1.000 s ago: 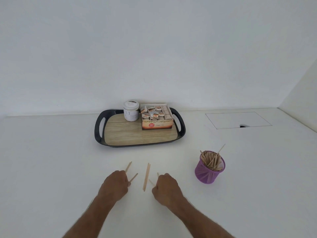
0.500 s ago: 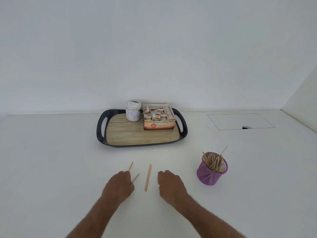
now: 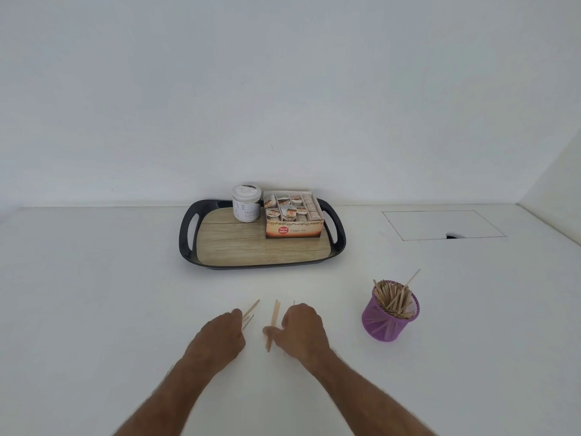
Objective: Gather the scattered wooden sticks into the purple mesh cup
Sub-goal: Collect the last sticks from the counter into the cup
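While my left hand (image 3: 221, 336) curls round a few thin pale wooden sticks (image 3: 250, 313) and my right hand (image 3: 300, 330) pinches the pair (image 3: 273, 322) between them, both work on the white table (image 3: 110, 294) left of the purple mesh cup (image 3: 390, 313). I'd square each bundle's ends before lifting. Then I'd drop them in upright, since the cup already looks crowded.

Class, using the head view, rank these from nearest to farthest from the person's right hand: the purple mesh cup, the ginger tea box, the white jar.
Measured from the right hand:
1. Purple mesh cup, on the table to the hand's right.
2. Ginger tea box, at the back right of the tray.
3. White jar, at the tray's back, left of the box.
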